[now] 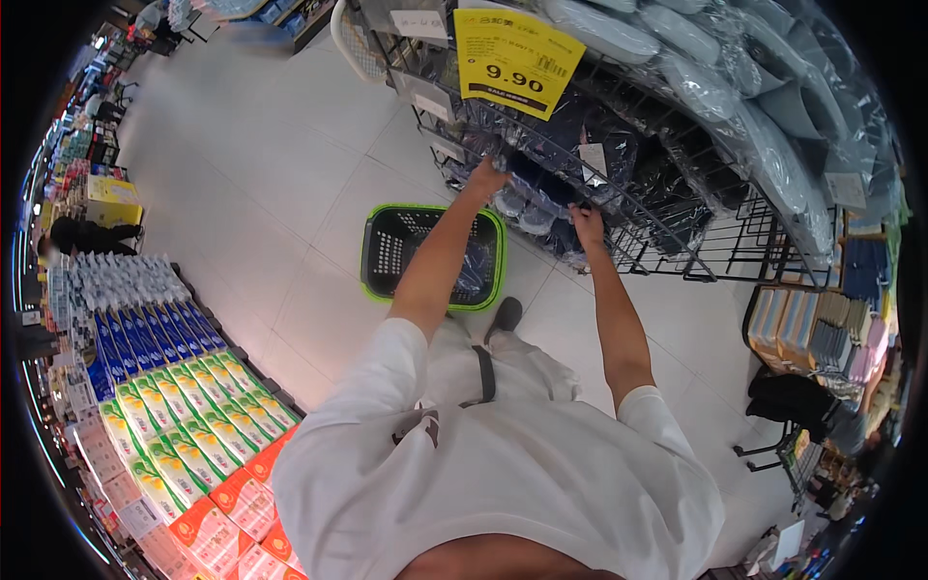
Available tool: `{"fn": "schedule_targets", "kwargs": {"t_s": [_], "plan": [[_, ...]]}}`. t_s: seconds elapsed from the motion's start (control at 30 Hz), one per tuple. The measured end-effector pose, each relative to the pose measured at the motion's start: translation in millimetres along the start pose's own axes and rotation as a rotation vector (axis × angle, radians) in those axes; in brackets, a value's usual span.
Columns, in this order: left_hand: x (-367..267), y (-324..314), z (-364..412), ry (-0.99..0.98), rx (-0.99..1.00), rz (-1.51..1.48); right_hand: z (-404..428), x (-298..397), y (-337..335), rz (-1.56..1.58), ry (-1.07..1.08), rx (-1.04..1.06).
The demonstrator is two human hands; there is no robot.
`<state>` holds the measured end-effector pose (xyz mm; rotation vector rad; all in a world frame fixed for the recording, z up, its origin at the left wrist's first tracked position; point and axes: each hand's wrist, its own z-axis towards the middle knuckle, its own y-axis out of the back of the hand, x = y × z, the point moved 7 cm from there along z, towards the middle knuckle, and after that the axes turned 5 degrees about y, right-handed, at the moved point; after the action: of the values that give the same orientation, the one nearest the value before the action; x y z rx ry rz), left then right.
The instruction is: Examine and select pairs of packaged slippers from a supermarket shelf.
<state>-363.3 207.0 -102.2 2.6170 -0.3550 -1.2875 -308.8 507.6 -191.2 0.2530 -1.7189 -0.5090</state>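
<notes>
At the black wire rack (674,250), my left hand (491,176) is on the left end of a dark, plastic-wrapped item (540,177). Its right end is at the fingers of my right hand (586,223). The item looks like packed slippers, though the wrapping and shadow hide its exact kind. Light grey wrapped slippers (535,217) lie just below it. Beneath my left forearm, a black shopping basket with a green rim (370,279) stands on the floor, holding a clear-wrapped dark item (473,267).
A yellow price sign (518,65) hangs on the rack, near grey wrapped slippers (696,83). Stacked tissue packs (188,442) fill the lower left. A person in black (90,233) is at the far left. Folded towels (790,322) and a cart (783,446) stand right.
</notes>
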Motion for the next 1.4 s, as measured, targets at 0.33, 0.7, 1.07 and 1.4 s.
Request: {"fn": "schedule_targets", "kwargs": {"t_s": [0.33, 0.7, 1.07, 1.4], "plan": [[359.6, 32.5, -100.0, -0.012, -0.133, -0.038, -200.4, -53.3, -57.8, -0.239, -0.166, 0.385], [667.1, 194.1, -351.1, 1.046, -0.133, -0.133, -123.3, 236.0, 72.4, -0.230, 0.266, -0.170], [555.7, 130.4, 42.3, 0.452, -0.087, -0.589, -133.5, 35.7, -365.5, -0.147, 0.083, 0.929], [695.3, -11.2, 161.4, 0.997, -0.566, -1.196, -26.3, -203.1, -582.2, -0.372, 0.151, 0.612]]}}
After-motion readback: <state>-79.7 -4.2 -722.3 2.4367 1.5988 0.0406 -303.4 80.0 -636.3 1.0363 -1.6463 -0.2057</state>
